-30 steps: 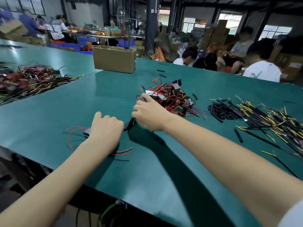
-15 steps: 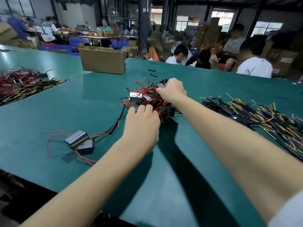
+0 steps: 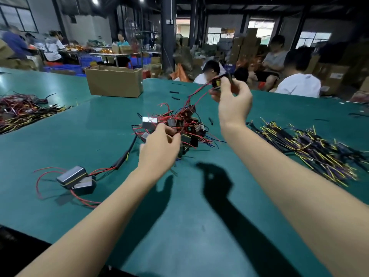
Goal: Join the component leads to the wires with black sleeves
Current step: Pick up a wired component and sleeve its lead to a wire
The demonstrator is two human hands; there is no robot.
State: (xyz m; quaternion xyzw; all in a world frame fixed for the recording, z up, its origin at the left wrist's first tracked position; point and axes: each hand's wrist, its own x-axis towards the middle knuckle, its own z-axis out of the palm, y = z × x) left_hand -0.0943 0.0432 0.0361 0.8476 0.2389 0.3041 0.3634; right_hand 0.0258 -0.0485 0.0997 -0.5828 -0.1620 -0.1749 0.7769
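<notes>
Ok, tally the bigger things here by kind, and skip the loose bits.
Cardboard box: 1
Heaps of wires and parts: 3
Grey components lying apart, near left: 2
Component held up by the right hand: 1
Total: 7

A dim workshop with a dark pillar (image 3: 167,33), bright windows (image 3: 220,35) and stacked cardboard boxes (image 3: 246,47) behind seated workers (image 3: 297,80).

A single head-worn wide-angle camera looks forward and down over a green worktable (image 3: 199,226), close above the wearer's outstretched forearms, the workshop hall beyond.
</notes>
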